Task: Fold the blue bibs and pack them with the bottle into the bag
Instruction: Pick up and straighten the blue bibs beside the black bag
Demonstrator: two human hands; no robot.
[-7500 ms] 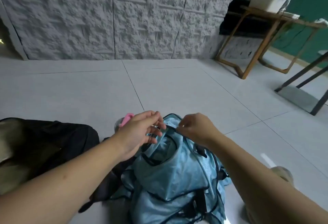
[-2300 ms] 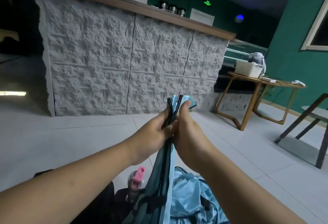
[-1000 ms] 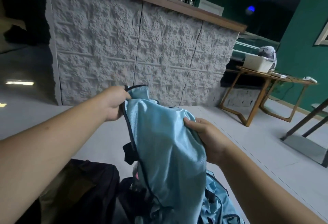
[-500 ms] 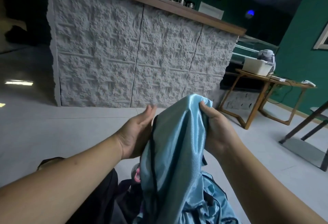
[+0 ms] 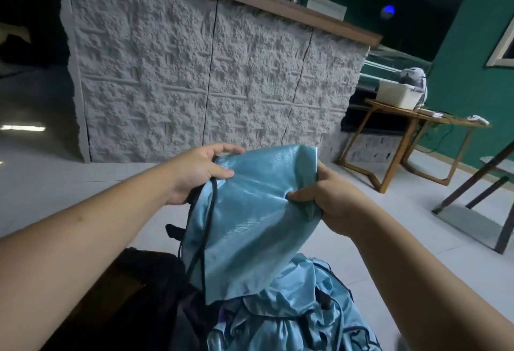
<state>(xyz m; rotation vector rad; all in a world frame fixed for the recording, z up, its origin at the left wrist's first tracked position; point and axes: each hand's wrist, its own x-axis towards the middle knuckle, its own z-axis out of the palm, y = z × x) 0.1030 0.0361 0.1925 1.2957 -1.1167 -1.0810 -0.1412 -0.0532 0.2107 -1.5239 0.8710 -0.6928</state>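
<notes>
Left hand (image 5: 199,171) and right hand (image 5: 331,197) pinch a shiny, seemingly doubled blue bib (image 5: 250,220).

two bare forearms, left hand (image 5: 199,168), right hand (image 5: 332,202), sleeveless

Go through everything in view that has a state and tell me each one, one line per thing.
Lifted blue bib: held up, hanging, not folded yet.
Left hand: grips the bib's upper left edge.
Right hand: pinches its right side.
Bib pile: crumpled, unfolded.
Black bag: on the floor; opening not clear.
</notes>
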